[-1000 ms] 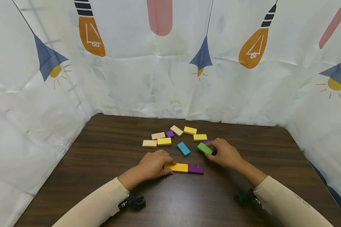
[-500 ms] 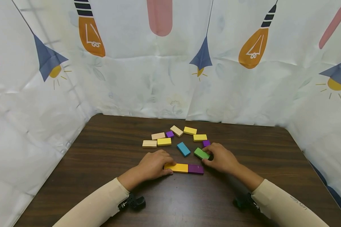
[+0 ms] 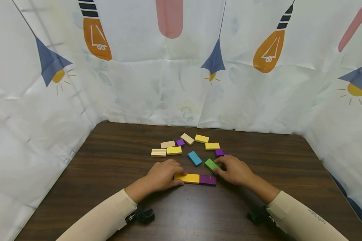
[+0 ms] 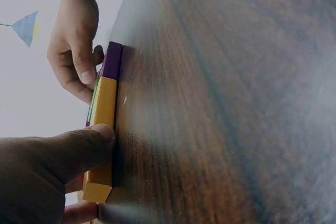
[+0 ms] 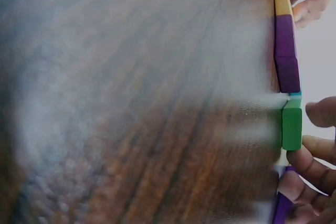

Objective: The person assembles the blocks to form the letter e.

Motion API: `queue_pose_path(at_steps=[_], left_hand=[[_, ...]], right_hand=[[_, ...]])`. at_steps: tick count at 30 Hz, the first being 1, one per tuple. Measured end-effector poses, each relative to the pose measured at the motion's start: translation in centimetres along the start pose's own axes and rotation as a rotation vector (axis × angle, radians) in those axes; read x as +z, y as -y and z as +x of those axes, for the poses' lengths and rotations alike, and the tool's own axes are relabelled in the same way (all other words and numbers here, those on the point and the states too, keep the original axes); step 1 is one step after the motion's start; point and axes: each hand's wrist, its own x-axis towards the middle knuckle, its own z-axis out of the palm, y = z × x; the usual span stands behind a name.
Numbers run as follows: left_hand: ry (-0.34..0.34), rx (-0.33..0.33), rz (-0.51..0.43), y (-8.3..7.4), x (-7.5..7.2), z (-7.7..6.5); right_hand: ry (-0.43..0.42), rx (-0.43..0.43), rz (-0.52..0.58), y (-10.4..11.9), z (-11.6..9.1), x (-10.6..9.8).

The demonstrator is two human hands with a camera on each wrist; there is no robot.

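Observation:
My left hand grips the left end of an orange-yellow wooden block, its thumb along the near side. Against that block's right end lies a purple block, the two forming a straight row flat on the table. Just beyond the purple block, my right hand pinches a green block by its right end; the block lies slanted. In the right wrist view, the green block sits slightly apart from the purple block. Left of the green block is a blue block.
Behind the hands, several loose blocks form a rough arc: plain wood, yellow and small purple ones. Another purple block lies beside the right fingers, with a further purple one partly hidden. A printed white sheet hangs behind the brown table.
My right hand has brought the green block toward me and to the left, closer to the purple end of the row. The left hand stays put on the orange-yellow block.

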Motion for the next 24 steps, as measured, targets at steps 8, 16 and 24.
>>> queue_pose_path(at_steps=[8, 16, 24], left_hand=[[0.006, -0.004, -0.005, -0.04, -0.07, 0.02], [0.004, -0.004, -0.006, -0.05, -0.08, -0.01], [0.001, -0.007, -0.009, -0.03, -0.05, -0.04]], right_hand=[[0.000, -0.013, 0.010, 0.00, 0.06, -0.02], [0.014, 0.011, 0.033, 0.02, -0.33, -0.18], [0.014, -0.002, 0.040, 0.09, -0.32, -0.10]])
